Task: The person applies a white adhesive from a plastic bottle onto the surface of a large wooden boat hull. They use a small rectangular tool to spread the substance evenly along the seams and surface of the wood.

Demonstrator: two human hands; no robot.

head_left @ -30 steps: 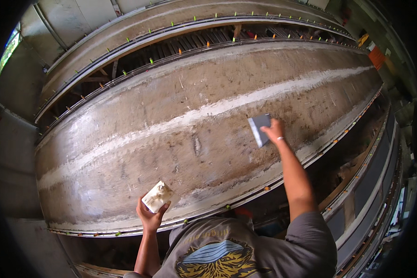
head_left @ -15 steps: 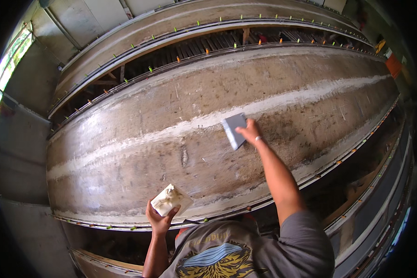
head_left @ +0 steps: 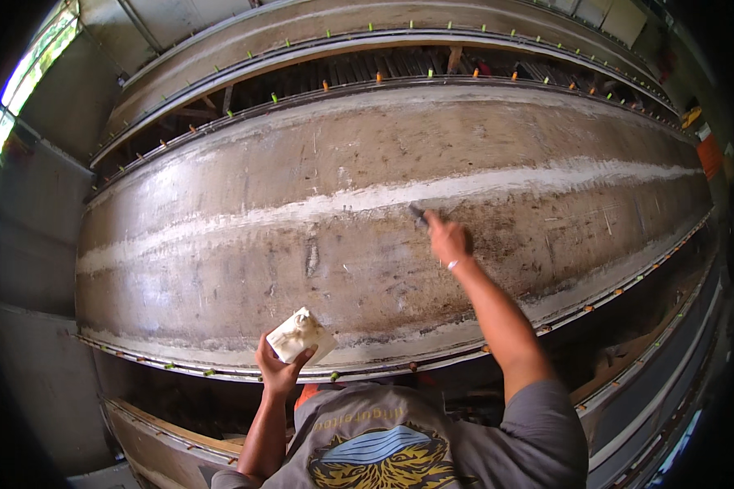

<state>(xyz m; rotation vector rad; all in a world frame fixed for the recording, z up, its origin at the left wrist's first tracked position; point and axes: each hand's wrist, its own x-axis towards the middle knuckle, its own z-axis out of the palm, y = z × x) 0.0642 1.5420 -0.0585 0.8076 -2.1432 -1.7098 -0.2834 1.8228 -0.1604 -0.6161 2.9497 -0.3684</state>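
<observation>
My left hand grips a pale square board near the close edge of a long curved brown panel. A lump of cream filler paste sits on that board. Over the middle of the panel, my right hand is closed on a grey flat spreader, seen nearly edge-on and mostly hidden by the fingers. The spreader is just below a white filler strip running lengthwise along the panel; whether it touches the surface I cannot tell.
Green and orange pegs line the panel's long edges. Behind it lies another long panel with a dark gap between. More panels stand on racks close to me. A grey wall is at the left.
The spreader has turned from showing its broad face to nearly edge-on in my right hand. My left hand still holds the board. The whole view has shifted slightly.
</observation>
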